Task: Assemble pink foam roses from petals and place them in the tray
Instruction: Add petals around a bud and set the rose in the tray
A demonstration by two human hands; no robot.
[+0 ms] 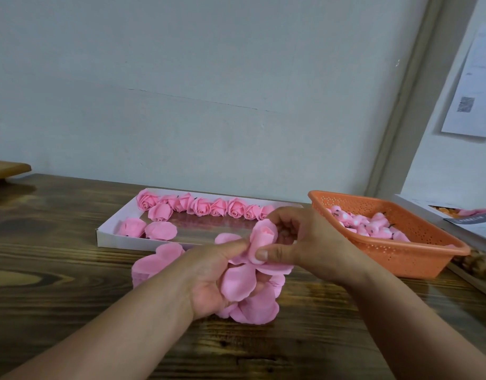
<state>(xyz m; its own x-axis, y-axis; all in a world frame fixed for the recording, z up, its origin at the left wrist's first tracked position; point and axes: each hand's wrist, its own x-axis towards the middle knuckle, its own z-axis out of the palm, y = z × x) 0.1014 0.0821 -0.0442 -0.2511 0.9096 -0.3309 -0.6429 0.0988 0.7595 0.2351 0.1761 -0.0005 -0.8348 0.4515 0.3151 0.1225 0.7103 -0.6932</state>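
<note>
A half-built pink foam rose [263, 238] is held between both hands above the wooden table. My left hand [214, 281] grips its loose outer petals [237, 281] from below, thumb against the bud. My right hand [299, 242] pinches the bud from the right with thumb and fingers. Behind them lies a shallow white tray [110, 238] with a row of finished roses [200, 207] along its far side and a few more at its left end. A stack of flat pink petals [154, 260] lies on the table left of my hands.
An orange perforated basket [417, 259] with several pink buds [365, 224] stands at the right. Boxes and papers [472, 218] lie beyond it at the far right. A wooden board edge [6, 168] shows at far left. A pale wall backs the table.
</note>
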